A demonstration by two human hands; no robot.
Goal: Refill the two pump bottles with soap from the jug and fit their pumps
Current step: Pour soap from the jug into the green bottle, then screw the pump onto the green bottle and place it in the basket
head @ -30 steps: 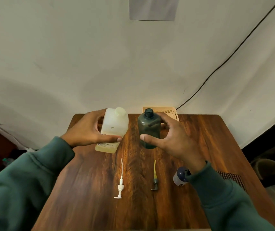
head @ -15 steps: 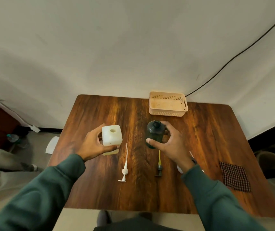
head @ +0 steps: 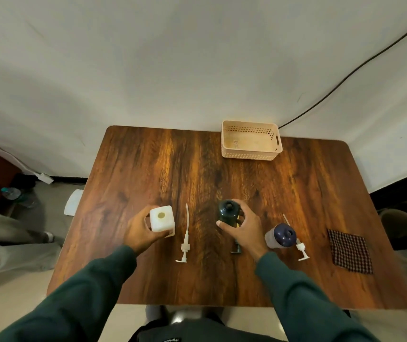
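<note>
My left hand (head: 140,232) grips the white square soap jug (head: 162,218), which stands upright on the table with its round mouth uncapped. My right hand (head: 242,229) is wrapped around a dark green pump bottle (head: 228,211), also upright and without a cap. A white pump (head: 185,239) lies flat between the two. A dark pump (head: 236,248) with a yellow tube lies mostly hidden under my right wrist. To the right stands a clear bottle with a dark blue top (head: 281,235), and a second white pump (head: 297,241) lies beside it.
A beige perforated basket (head: 250,140) stands at the back edge of the wooden table (head: 163,169). A dark checked cloth (head: 350,250) lies near the right edge. A black cable runs along the white wall behind.
The view has pulled back and tilted down, so the whole table now shows. The jug and dark bottle have come down to stand on the table, both hands still on them.
</note>
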